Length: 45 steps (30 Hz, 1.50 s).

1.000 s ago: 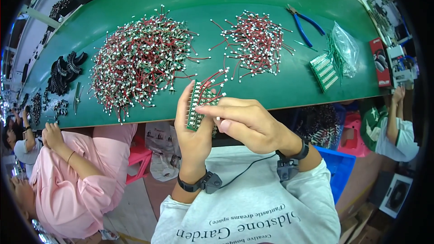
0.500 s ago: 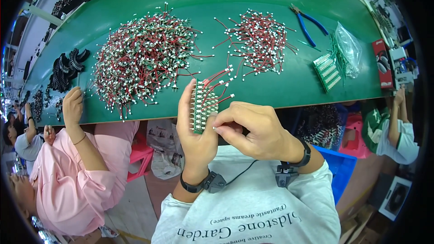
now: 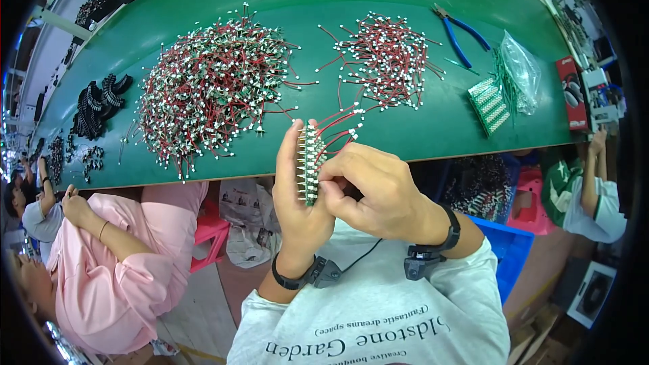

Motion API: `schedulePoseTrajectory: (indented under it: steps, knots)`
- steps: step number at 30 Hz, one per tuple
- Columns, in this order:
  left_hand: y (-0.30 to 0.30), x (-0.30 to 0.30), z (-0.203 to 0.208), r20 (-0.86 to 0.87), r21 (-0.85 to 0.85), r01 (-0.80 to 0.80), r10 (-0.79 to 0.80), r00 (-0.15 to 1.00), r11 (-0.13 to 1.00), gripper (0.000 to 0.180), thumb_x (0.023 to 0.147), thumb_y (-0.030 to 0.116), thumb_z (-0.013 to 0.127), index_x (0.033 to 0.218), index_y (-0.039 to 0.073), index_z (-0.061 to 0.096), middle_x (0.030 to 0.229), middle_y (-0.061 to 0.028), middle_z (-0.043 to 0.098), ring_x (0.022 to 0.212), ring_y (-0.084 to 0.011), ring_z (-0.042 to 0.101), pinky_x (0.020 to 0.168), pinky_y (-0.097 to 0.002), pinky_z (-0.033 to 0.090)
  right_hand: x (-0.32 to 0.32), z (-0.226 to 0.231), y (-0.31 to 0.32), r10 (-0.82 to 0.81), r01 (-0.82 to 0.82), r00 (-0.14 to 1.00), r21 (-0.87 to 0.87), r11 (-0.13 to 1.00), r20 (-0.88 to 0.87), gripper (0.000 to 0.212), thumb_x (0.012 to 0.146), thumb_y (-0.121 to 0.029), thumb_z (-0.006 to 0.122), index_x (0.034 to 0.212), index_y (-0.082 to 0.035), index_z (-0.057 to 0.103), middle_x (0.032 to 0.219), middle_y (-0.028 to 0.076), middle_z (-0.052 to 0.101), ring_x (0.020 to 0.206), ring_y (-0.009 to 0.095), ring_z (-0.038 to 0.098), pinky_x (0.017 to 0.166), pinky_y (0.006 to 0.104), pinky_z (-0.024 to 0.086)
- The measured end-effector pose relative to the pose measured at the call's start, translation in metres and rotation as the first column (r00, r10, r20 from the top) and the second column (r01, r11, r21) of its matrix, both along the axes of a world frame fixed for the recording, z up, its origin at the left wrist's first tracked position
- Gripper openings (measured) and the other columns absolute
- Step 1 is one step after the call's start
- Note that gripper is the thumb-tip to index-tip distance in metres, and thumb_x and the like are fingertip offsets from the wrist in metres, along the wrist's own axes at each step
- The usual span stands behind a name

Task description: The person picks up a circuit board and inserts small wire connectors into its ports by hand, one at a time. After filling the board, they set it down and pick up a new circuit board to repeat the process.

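Observation:
Upright in front of me, my left hand (image 3: pixel 297 213) grips a narrow green circuit board panel (image 3: pixel 311 162) by its lower part and side. White connectors line the panel, metal pins stick out on its left, and several red wires (image 3: pixel 338 116) with white plugs reach out from its upper right. Thumb and index finger pinched, my right hand (image 3: pixel 378 186) touches the panel's right side low down. Its fingers cover the small white connector between them. Beyond my hands lie a large pile of red-wired boards (image 3: pixel 216 88) and a smaller pile of red wire leads (image 3: pixel 392 61).
Blue-handled pliers (image 3: pixel 460 37), a second green panel (image 3: pixel 489 107), a clear plastic bag (image 3: pixel 522 71) and a red box (image 3: pixel 573 94) lie at the right. Black strips (image 3: pixel 94 108) lie at the left. A co-worker in pink (image 3: pixel 128 250) sits on my left; a blue bin (image 3: pixel 503 250) stands at my right.
The panel and my left hand have shifted slightly right, and the panel has turned more edge-on. My right fingertips have brought the small white connector against it. The co-worker's hand has lowered from the table.

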<state>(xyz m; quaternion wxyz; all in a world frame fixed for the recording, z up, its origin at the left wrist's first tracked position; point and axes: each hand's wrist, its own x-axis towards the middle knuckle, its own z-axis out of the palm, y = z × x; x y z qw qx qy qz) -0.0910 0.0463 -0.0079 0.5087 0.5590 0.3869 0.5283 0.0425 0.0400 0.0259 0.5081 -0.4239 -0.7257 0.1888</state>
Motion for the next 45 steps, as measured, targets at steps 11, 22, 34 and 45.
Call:
schedulePoseTrajectory:
  steps: [11, 22, 34, 45]
  knots:
    - [-0.003, 0.005, 0.003, -0.028, -0.047, 0.056, -0.057, 0.998, 0.997, 0.069, 0.089, 0.003, 0.057, 0.152, -0.002, 0.028, 0.116, -0.0118, 0.066, 0.091, -0.0127, 0.065, 0.079, -0.0271, 0.054, -0.004, -0.006, -0.004, -0.094, 0.095, 0.995, 0.05, 0.994, -0.016, 0.013, 0.07, 0.006, 0.068, 0.08, 0.0, 0.061, 0.066, 0.006, 0.059, 0.053, 0.016, 0.057, 0.05, 0.0277, 0.047]
    - [-0.004, 0.001, -0.004, -0.19, 0.06, 0.097, -0.084, 0.978, 0.993, 0.07, 0.088, -0.001, 0.055, 0.152, -0.004, 0.026, 0.14, -0.025, 0.053, 0.109, -0.0213, 0.064, 0.09, -0.03, 0.051, 0.0, -0.007, -0.008, -0.114, 0.096, 0.987, 0.158, 0.983, 0.113, 0.018, 0.07, 0.01, 0.069, 0.085, 0.001, 0.061, 0.071, 0.008, 0.06, 0.057, 0.022, 0.058, 0.051, 0.0315, 0.047]
    - [-0.008, -0.006, 0.004, -0.395, 0.097, 0.127, -0.079, 0.915, 0.987, 0.078, 0.076, -0.015, 0.05, 0.15, -0.006, 0.026, 0.147, -0.0289, 0.043, 0.13, -0.0392, 0.052, 0.103, -0.0391, 0.045, 0.004, -0.011, -0.012, -0.134, 0.114, 0.983, 0.156, 0.981, 0.126, 0.02, 0.071, 0.006, 0.074, 0.087, 0.002, 0.062, 0.073, 0.01, 0.059, 0.06, 0.026, 0.057, 0.054, 0.0339, 0.048]
    - [0.0, -0.019, -0.002, -0.273, 0.074, 0.066, -0.043, 0.961, 0.995, 0.069, 0.084, -0.012, 0.05, 0.149, -0.006, 0.03, 0.145, -0.0238, 0.047, 0.127, -0.0288, 0.055, 0.102, -0.035, 0.045, 0.019, -0.002, 0.008, -0.042, 0.031, 0.993, 0.101, 0.994, 0.108, 0.008, 0.08, 0.001, 0.072, 0.086, -0.002, 0.066, 0.07, 0.01, 0.059, 0.06, 0.024, 0.058, 0.054, 0.0335, 0.046]
